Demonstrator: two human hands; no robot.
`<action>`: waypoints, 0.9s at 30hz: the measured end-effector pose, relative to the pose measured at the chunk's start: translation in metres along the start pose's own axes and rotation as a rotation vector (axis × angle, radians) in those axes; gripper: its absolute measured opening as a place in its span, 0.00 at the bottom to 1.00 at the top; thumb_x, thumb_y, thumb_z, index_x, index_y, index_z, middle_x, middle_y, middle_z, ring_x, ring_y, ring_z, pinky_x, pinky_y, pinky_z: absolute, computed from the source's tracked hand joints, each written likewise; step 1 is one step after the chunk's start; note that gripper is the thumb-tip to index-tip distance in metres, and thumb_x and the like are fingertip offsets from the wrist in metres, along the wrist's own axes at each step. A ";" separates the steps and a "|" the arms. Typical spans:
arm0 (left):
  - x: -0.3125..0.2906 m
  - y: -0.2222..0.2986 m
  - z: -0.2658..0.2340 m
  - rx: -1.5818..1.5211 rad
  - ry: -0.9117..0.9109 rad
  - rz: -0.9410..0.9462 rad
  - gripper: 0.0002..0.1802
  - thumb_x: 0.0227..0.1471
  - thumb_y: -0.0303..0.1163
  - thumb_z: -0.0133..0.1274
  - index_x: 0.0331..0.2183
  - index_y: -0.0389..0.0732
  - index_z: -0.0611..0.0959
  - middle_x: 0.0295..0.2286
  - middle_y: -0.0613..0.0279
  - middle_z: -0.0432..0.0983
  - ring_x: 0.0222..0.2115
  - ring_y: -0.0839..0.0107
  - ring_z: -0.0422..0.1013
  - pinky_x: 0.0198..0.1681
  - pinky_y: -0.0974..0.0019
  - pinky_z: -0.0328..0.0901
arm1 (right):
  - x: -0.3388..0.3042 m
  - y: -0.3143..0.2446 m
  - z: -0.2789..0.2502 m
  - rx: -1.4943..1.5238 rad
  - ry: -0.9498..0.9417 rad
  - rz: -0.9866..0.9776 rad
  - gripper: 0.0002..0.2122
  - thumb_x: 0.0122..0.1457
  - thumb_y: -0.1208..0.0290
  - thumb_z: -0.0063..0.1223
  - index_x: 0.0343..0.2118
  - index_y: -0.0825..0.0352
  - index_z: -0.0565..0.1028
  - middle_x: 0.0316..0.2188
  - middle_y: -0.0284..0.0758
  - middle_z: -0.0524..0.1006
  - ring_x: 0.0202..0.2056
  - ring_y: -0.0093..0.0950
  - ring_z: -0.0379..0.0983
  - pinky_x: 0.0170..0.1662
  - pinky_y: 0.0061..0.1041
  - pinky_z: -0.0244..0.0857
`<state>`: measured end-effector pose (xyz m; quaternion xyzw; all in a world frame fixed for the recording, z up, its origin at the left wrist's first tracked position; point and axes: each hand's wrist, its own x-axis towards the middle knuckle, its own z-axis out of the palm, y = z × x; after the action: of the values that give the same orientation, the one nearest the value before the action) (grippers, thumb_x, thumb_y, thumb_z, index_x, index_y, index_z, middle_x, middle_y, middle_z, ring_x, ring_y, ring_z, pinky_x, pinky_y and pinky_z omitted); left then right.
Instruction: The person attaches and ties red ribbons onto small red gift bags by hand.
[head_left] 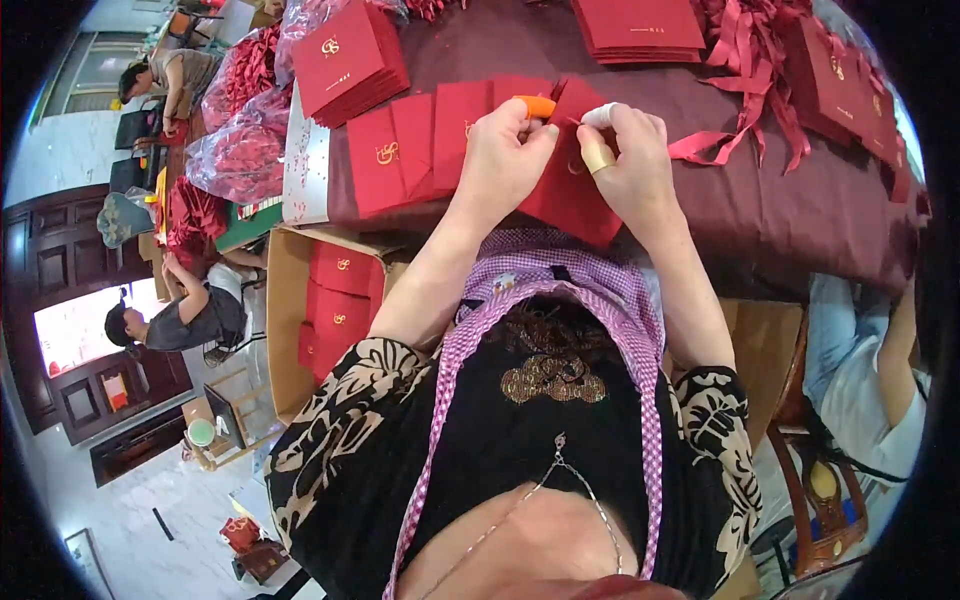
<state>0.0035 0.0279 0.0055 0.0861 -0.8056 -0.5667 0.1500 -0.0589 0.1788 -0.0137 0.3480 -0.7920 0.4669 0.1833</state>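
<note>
A red paper bag lies tilted at the table's near edge, under both my hands. My left hand is closed in a pinch over its upper left side. An orange piece sits at that index finger; whether it is a finger cover or a handle is unclear, and what the fingertips grip is hidden. My right hand pinches a thin red strand beside the bag's top. It wears a white wrap on the index finger and a yellowish one on the thumb. Flat red bags overlap left of my left hand.
Stacks of red bags stand at the back left and back middle. Red ribbons trail over the dark tablecloth at right. A cardboard box with red bags stands below left. Other people sit left and at right.
</note>
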 end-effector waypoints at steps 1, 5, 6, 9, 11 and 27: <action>0.000 -0.001 0.000 0.016 0.005 0.017 0.09 0.49 0.23 0.54 0.35 0.31 0.78 0.18 0.68 0.72 0.20 0.85 0.63 0.21 0.75 0.59 | 0.001 0.000 0.000 0.000 0.000 -0.001 0.04 0.49 0.74 0.57 0.28 0.65 0.73 0.21 0.33 0.74 0.27 0.34 0.71 0.40 0.33 0.59; -0.001 0.003 -0.002 0.075 0.005 0.044 0.08 0.48 0.23 0.54 0.33 0.31 0.78 0.17 0.65 0.72 0.20 0.84 0.63 0.21 0.74 0.59 | 0.003 0.001 0.001 0.005 -0.056 0.044 0.04 0.49 0.74 0.56 0.27 0.65 0.73 0.22 0.34 0.75 0.28 0.34 0.72 0.40 0.34 0.59; -0.002 0.004 -0.002 0.074 0.004 0.043 0.08 0.48 0.23 0.54 0.33 0.31 0.78 0.17 0.65 0.72 0.20 0.84 0.63 0.21 0.74 0.59 | 0.003 0.001 0.001 0.007 -0.071 0.061 0.04 0.49 0.74 0.55 0.27 0.65 0.73 0.22 0.35 0.76 0.28 0.35 0.73 0.41 0.34 0.59; -0.003 0.004 -0.001 0.077 -0.016 0.014 0.10 0.50 0.23 0.54 0.37 0.33 0.79 0.21 0.73 0.72 0.23 0.87 0.63 0.24 0.79 0.58 | 0.007 -0.001 -0.001 0.020 -0.114 0.091 0.04 0.48 0.75 0.55 0.26 0.66 0.72 0.21 0.36 0.76 0.28 0.36 0.73 0.40 0.35 0.60; -0.004 0.006 -0.001 0.179 0.006 0.080 0.09 0.50 0.23 0.54 0.36 0.33 0.79 0.20 0.71 0.72 0.22 0.87 0.63 0.23 0.78 0.58 | 0.009 0.000 0.000 0.062 -0.130 0.119 0.04 0.48 0.75 0.54 0.26 0.66 0.72 0.20 0.36 0.76 0.27 0.36 0.73 0.40 0.36 0.60; -0.003 0.009 -0.009 0.082 -0.074 0.086 0.10 0.54 0.21 0.50 0.39 0.32 0.79 0.28 0.66 0.78 0.27 0.84 0.70 0.30 0.77 0.65 | 0.027 -0.002 -0.021 -0.057 -0.170 -0.146 0.04 0.50 0.75 0.53 0.24 0.66 0.70 0.19 0.35 0.73 0.27 0.35 0.71 0.39 0.34 0.59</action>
<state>0.0097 0.0243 0.0165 0.0365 -0.8362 -0.5288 0.1407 -0.0768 0.1857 0.0142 0.4379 -0.7901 0.3985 0.1590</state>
